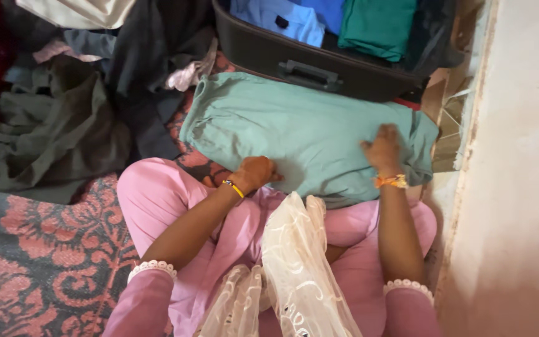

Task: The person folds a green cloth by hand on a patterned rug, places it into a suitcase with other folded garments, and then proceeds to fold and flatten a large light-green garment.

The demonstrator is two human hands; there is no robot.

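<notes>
I am pressing my flat, open right hand on the folded green garment, while my left hand is pinching its near edge beside the dark suitcase.

The green garment is a soft, pale sea-green piece of cloth, folded into a broad oblong that runs from upper left to lower right. It lies flat on the patterned red floor covering, just in front of the open dark suitcase and partly over the person's pink-clad lap. Shallow creases cross its surface, and its left end is rounded and bunched.
</notes>
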